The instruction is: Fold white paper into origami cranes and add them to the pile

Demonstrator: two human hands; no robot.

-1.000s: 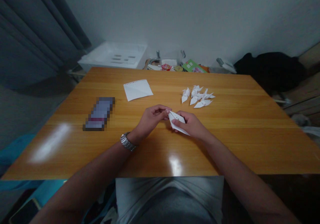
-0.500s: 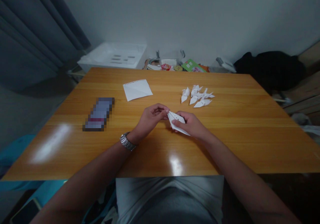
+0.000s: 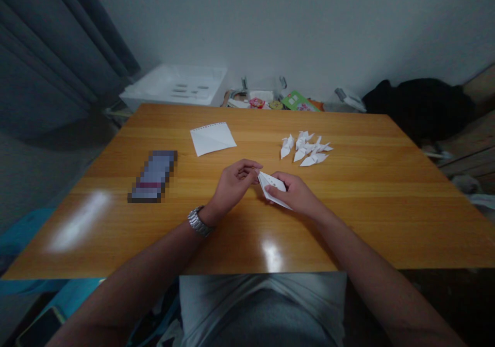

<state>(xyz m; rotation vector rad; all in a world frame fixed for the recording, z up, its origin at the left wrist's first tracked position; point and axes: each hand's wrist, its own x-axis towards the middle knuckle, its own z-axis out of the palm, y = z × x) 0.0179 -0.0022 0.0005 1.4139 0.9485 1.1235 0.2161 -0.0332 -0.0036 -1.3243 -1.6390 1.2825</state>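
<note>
Wooden desk [image 3: 348, 218] fills the frame; at its center my left hand [image 3: 232, 184] pinches and my right hand [image 3: 296, 195] grips one folded white paper [image 3: 270, 186].

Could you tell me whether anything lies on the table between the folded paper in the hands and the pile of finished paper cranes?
Nothing visible does. The left hand and right hand pinch the folded paper; the stretch of table up to the paper cranes is bare wood. The loose sheet lies off to the left.
</note>
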